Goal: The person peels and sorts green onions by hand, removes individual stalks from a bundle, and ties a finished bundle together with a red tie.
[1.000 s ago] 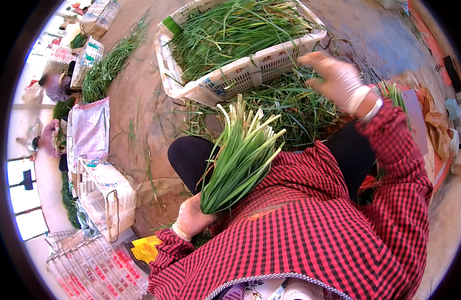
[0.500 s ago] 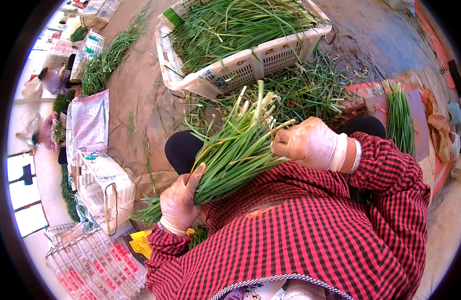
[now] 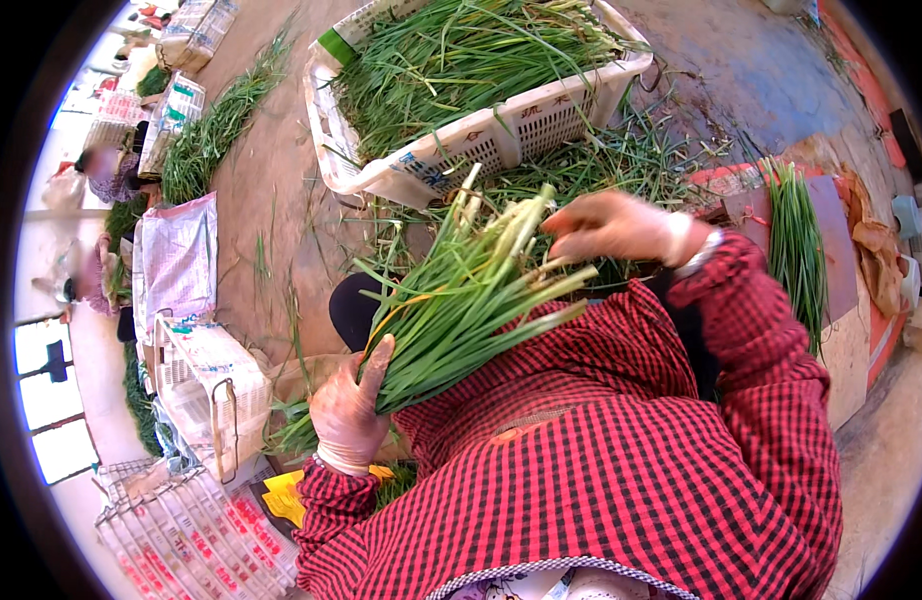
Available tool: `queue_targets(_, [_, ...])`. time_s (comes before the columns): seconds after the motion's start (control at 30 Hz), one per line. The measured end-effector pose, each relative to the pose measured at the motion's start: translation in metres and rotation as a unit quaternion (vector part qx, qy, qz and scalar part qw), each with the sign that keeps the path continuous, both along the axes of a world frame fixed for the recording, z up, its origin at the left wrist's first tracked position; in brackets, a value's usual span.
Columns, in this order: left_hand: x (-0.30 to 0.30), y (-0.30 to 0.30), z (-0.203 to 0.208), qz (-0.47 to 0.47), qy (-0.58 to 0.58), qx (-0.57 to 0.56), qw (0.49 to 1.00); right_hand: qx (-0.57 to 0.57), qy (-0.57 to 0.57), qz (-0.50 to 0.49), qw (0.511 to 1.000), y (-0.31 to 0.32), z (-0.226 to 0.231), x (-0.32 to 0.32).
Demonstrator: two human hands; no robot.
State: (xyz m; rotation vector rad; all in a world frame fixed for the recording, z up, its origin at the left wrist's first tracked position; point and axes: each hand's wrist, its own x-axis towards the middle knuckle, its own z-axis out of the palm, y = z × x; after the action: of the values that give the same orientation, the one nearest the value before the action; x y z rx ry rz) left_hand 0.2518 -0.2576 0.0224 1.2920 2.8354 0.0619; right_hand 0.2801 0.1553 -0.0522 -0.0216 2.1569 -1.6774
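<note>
In my gloved left hand (image 3: 349,412) is a thick bunch of green chives (image 3: 456,318), gripped near its leafy end with the thumb laid on top. The pale stem ends fan out up and to the right, over my lap. Just right of those stem ends, my gloved right hand (image 3: 626,228) is slightly blurred, its fingers stretched out and parted, with nothing visible in them. A neat chive bundle (image 3: 796,240) lies on a board to the right.
A white plastic crate (image 3: 511,130) heaped with chives stands ahead. Loose chive scraps (image 3: 621,165) litter the floor beside it. At left are an upended white crate (image 3: 216,385), a pale sack (image 3: 176,255) and a long chive pile (image 3: 211,130). Other people sit at the far left.
My right hand has come off the stem ends, moving up and slightly right, and its fingers have opened. The left hand keeps its hold on the bunch, shifting slightly left.
</note>
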Motion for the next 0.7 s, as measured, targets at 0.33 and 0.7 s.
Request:
queue_targets(0.33, [-0.002,-0.021,0.000,-0.032,0.088,-0.027,0.995,-0.051,-0.028,-0.190,0.980,0.015,-0.037,0.015])
queue_targets(0.7, [-0.009,-0.006,0.004,-0.103,0.044,-0.059,0.992,0.226,0.282,0.123,0.924,-0.119,0.034,-0.014])
